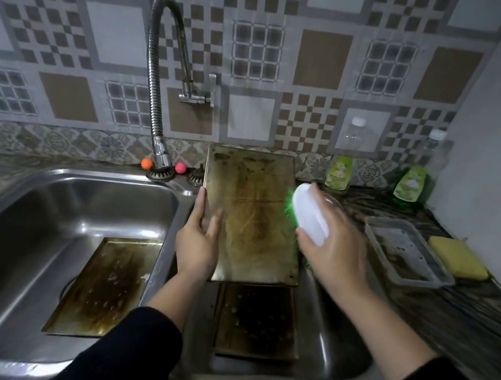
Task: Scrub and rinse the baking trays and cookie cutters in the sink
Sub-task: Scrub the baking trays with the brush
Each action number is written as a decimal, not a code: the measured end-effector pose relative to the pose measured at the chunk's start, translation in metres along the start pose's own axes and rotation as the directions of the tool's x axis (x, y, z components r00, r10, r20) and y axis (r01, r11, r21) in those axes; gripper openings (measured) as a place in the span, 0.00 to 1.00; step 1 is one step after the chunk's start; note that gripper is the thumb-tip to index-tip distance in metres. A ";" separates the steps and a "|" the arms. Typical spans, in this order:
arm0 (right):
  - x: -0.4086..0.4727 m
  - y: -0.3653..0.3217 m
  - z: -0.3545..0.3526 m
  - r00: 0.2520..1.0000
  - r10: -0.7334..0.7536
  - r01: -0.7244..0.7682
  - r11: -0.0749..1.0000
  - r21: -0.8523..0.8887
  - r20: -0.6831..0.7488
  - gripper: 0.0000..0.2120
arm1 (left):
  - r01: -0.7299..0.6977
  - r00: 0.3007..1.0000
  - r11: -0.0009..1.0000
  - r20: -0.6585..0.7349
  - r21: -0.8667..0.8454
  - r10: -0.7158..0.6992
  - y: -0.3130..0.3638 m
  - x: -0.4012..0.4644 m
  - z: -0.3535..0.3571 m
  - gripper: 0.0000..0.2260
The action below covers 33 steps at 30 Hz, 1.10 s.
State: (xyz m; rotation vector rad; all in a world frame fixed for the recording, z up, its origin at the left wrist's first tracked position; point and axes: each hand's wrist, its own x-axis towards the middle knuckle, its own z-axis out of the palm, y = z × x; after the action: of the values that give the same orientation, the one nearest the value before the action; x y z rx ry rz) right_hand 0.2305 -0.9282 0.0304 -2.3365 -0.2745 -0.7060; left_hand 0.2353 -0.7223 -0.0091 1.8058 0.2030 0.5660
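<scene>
While propped upright over the right sink basin, baking tray: brown-stained, greasy, streaked. Left hand gripping its left edge; right hand clasping white green-bristled brush at its right edge.

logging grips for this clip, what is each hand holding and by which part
The left hand holds the upright baking tray by its left edge. The right hand grips the scrub brush by its white back, green bristles at the tray's right edge.
</scene>
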 end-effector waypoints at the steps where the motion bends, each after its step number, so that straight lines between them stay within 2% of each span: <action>1: -0.008 -0.009 0.003 1.000 -0.018 0.017 0.999 -0.045 -0.010 0.35 | -0.002 1.000 1.000 0.000 0.002 0.002 0.002 0.000 0.002 0.24; 5: 0.011 -0.023 0.003 1.000 -0.020 0.020 0.983 -0.181 0.002 0.31 | -0.051 0.993 0.997 0.101 -0.062 0.057 0.010 -0.007 0.016 0.22; 7: 0.047 -0.022 -0.006 0.998 -0.033 0.018 0.973 -0.232 -0.061 0.31 | -0.057 0.985 0.992 0.158 -0.111 0.075 0.016 -0.012 0.023 0.22; 11: 0.080 -0.021 -0.018 0.997 0.001 -0.018 0.975 -0.223 -0.075 0.31 | -0.091 0.982 0.983 0.152 -0.159 0.116 0.018 -0.013 0.029 0.21; 13: 0.051 -0.022 -0.009 1.000 0.005 -0.008 0.978 -0.209 -0.017 0.32 | -0.075 0.987 0.981 0.125 -0.180 0.099 0.016 -0.009 0.028 0.21; 16: -0.030 -0.024 0.014 0.992 -0.082 0.091 0.990 -0.105 0.093 0.33 | -0.075 0.995 0.981 0.047 -0.179 0.084 0.012 -0.002 0.022 0.20; 19: -0.051 -0.018 0.024 0.982 -0.156 0.164 0.984 -0.070 0.110 0.32 | -0.080 0.994 0.984 0.056 -0.157 0.090 0.013 -0.005 0.022 0.20; 23: 0.026 -0.016 0.011 0.999 -0.041 0.039 0.993 -0.115 -0.019 0.32 | -0.054 0.986 0.983 0.146 -0.173 0.079 0.020 -0.026 0.040 0.20; 26: 0.066 -0.021 -0.001 0.998 0.005 -0.012 0.993 -0.120 -0.058 0.32 | -0.043 0.977 0.982 0.200 -0.182 0.080 0.027 -0.039 0.051 0.19; 29: 0.034 -0.031 0.010 0.999 0.027 -0.025 0.996 -0.081 0.022 0.32 | -0.037 0.987 0.984 0.148 -0.174 0.064 0.026 -0.030 0.047 0.19; 33: -0.053 -0.032 0.036 0.992 -0.067 0.060 0.996 0.064 0.111 0.35 | -0.038 0.999 0.994 0.026 -0.100 0.041 0.022 -0.016 0.027 0.19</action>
State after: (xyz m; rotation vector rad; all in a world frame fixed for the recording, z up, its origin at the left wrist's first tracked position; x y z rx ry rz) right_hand 0.1893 -0.8807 -0.0048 -2.3220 -0.4168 -0.5875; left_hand 0.2311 -0.7590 0.0013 1.7229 0.1182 0.5688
